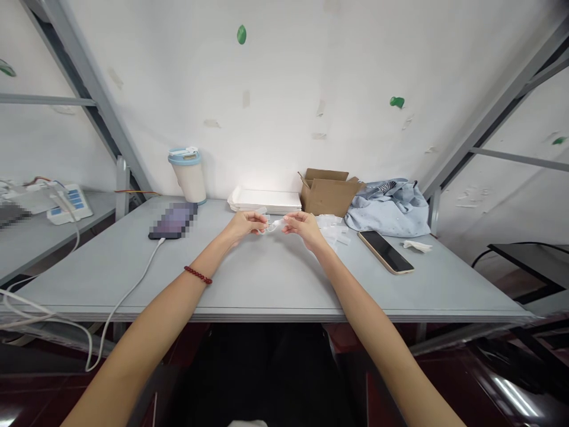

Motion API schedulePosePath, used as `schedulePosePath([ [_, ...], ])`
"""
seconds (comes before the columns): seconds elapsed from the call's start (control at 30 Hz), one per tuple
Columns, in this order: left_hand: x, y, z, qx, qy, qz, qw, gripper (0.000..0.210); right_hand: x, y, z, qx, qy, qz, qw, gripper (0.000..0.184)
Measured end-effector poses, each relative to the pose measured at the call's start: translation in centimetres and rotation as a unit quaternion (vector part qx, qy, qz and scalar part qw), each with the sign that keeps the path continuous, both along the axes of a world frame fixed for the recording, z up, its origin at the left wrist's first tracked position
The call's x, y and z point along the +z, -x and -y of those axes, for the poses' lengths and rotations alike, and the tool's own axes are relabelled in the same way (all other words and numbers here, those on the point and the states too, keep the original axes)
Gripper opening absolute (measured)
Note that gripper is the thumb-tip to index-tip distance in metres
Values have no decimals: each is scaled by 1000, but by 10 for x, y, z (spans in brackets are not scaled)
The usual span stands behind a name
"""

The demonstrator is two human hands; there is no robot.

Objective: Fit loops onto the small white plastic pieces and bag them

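My left hand [246, 225] and my right hand [304, 228] are raised close together over the middle of the grey table [267, 279]. Between their fingertips is a small white piece [276, 225] with a thin, cord-like loop; its exact kind is too small to make out. Thumb and fingers of each hand are pinched on it, one from either side. Just beyond my right hand lies a loose pile of clear plastic pieces [334, 230], partly hidden by that hand. A stack of white sheets or flat boxes [267, 200] lies behind both hands.
An open cardboard box [329, 197] and bunched light-blue cloth [386, 207] stand at the back right. Nearer are a phone [386, 251] and crumpled tissue [416, 245]. At left are a tumbler [190, 178] and another phone [173, 220] with its white cable [133, 290] trailing off the edge.
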State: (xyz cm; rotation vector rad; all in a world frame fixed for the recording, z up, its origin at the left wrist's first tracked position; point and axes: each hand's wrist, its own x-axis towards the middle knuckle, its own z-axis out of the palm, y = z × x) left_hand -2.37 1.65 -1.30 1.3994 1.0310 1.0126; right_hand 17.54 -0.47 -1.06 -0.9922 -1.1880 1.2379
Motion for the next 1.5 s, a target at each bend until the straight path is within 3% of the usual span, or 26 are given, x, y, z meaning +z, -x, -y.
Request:
schedulePosePath([
  [1.5,0,2,-1,-8,-11,-32,999,27,-4,-4,-5,9,-16,-2,1000,43],
])
